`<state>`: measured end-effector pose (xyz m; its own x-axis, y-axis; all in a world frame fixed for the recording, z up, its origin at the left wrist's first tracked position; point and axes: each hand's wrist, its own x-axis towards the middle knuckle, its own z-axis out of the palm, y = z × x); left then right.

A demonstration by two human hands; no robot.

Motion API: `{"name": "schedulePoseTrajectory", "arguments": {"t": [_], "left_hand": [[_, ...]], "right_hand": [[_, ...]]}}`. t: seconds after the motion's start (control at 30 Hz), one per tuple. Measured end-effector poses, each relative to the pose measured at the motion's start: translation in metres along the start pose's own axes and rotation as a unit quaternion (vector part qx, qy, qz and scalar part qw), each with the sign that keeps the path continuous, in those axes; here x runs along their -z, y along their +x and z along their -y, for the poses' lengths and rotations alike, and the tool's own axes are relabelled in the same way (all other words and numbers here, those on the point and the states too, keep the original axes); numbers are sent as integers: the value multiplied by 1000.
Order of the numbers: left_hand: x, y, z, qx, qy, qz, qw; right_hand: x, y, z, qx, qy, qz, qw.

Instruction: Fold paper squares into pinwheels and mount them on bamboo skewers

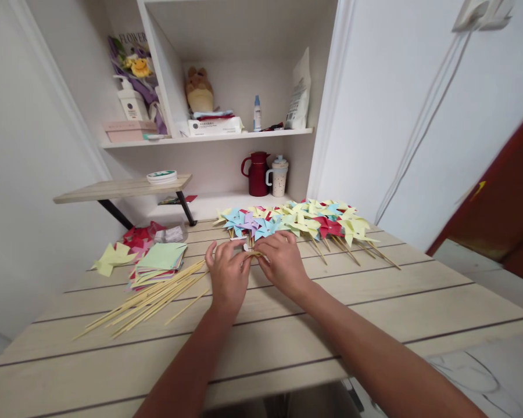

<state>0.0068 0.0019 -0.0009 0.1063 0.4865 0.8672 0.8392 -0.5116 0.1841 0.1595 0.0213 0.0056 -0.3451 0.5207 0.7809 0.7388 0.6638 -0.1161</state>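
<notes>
Over the middle of the table, my left hand (229, 273) and my right hand (283, 262) meet, fingertips pinched. Between them runs a short, thin yellowish piece (255, 253); whether it is folded paper or a stick end I cannot tell, as fingers cover most of it. A small white disc (246, 247) shows by my left fingertips. Just beyond my hands lie many paper pinwheels (303, 223) on sticks, in yellow, blue, red and purple. Loose wooden sticks (150, 302) fan out to the left of my left hand, beside a stack of coloured paper squares (161, 257).
A yellow paper pinwheel shape (112, 259), red paper pieces (142, 236) and a clear plastic box (172, 234) lie at the left. Behind stand a small raised shelf (126, 188), a red jug (258, 174) and a speckled cup (279, 177). A white wall borders the right.
</notes>
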Motion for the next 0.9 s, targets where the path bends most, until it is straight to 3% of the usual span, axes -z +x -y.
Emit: {"name": "schedulePoseTrajectory", "arguments": {"t": [0.13, 0.27, 0.4, 0.53, 0.6, 0.7, 0.9], "left_hand": [[-5, -1, 2, 50, -38, 16, 998], [-10, -1, 10, 209, -115, 17, 971], [-12, -2, 20, 377, -250, 31, 891], [-11, -2, 21, 486, -316, 12, 814], [-10, -2, 22, 513, -325, -8, 794], [-8, 0, 23, 530, -329, -20, 781], [-6, 2, 28, 528, -341, -34, 777]], "right_hand": [[1, 1, 2, -10, 19, -11, 1000], [7, 3, 2, -71, 70, -80, 992], [8, 5, -10, -179, 180, -118, 960], [-2, 2, -31, -308, 322, -132, 886], [-7, 1, -40, -364, 385, -145, 835], [-8, 1, -48, -407, 422, -160, 794], [-4, 2, -44, -426, 421, -123, 791]]}}
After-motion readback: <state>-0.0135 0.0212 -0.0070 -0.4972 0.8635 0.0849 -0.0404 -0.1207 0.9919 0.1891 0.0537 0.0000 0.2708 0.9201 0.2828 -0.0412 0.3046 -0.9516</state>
